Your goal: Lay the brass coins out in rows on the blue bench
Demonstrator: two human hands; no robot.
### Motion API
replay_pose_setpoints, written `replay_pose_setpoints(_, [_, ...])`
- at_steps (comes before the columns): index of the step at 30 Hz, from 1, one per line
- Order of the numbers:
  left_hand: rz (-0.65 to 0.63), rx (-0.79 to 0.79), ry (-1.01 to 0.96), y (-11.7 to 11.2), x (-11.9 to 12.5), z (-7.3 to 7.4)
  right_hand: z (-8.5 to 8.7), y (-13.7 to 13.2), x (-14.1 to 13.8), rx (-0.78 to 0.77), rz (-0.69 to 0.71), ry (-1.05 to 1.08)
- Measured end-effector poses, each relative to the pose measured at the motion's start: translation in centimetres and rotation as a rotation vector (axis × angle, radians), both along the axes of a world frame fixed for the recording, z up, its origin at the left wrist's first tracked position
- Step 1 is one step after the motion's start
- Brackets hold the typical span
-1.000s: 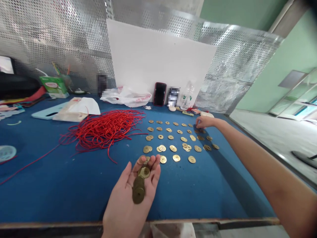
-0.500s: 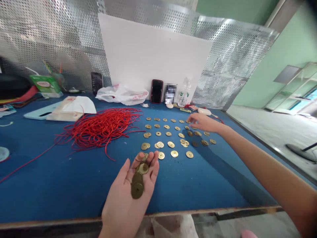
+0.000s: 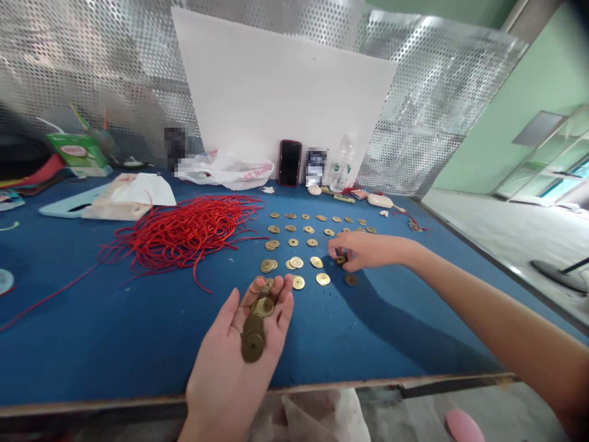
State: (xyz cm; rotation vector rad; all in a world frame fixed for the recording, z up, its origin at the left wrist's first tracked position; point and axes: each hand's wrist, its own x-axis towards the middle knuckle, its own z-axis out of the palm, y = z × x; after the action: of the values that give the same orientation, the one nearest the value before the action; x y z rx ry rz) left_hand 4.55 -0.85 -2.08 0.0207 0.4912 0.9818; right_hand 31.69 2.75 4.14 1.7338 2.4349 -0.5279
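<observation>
Blue-covered workbench [image 3: 138, 350] stretches across the room, backed by a perforated metal screen [image 3: 83, 73]. Over it, a person's right hand [image 3: 370, 252] reaches in from the right, its fingers [image 3: 348, 263] curled narrowly down over a brass coin [image 3: 341, 259]; from here, I cannot tell whether they grip it. The left hand [image 3: 234, 359] lies palm up and lightly cupped near the bench's front edge, holding a leaning stack of brass coins [image 3: 253, 334].

Rows of brass coins [image 3: 311, 242] lie ahead of both hands, running crosswise to the person and stepping away toward the screen. The right hand is the nearer, right over their near right end, while the left hangs just short of the closest coins.

Left of the rows sprawls a tangle of red cord [image 3: 184, 236]. Farther off, along the back, stand a white plastic bag [image 3: 225, 172], a phone [image 3: 290, 162] and a plastic bottle [image 3: 340, 166].
</observation>
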Motion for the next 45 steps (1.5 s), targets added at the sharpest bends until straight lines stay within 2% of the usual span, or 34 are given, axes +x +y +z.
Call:
replay_pose_setpoints(4, [-0.009,-0.011,0.039,0.4,0.1,-0.1,0.1,0.0,-0.1,-0.031,-0.011,0.064])
replay_pose_setpoints(9, [0.034,-0.073,0.09,0.4,0.5,1.2,0.2,-0.2,0.0,-0.028,-0.035,0.105])
replay_pose_setpoints(13, [-0.015,-0.109,0.095,0.4,0.5,1.8,0.2,-0.4,0.5,-0.047,-0.038,0.146])
replay_pose_setpoints(22, [-0.012,-0.126,0.064,-0.1,0.6,2.6,0.6,-1.0,1.3,0.014,-0.09,0.082])
replay_pose_setpoints(28, [0.004,-0.136,0.083,0.1,0.6,2.0,0.6,-0.6,0.3,0.037,0.0,-0.055])
replay_pose_setpoints(33, [0.004,-0.082,0.101,0.2,0.6,1.5,-0.1,0.1,-0.2,0.043,-0.077,-0.077])
replay_pose_setpoints(40, [-0.033,-0.096,0.089,0.1,0.7,2.2,-0.9,0.7,-1.2,0.049,-0.26,-0.221])
replay_pose_setpoints(45, [-0.038,-0.084,0.091,0.3,0.6,1.3,-0.6,0.7,-2.4,0.038,-0.314,-0.323])
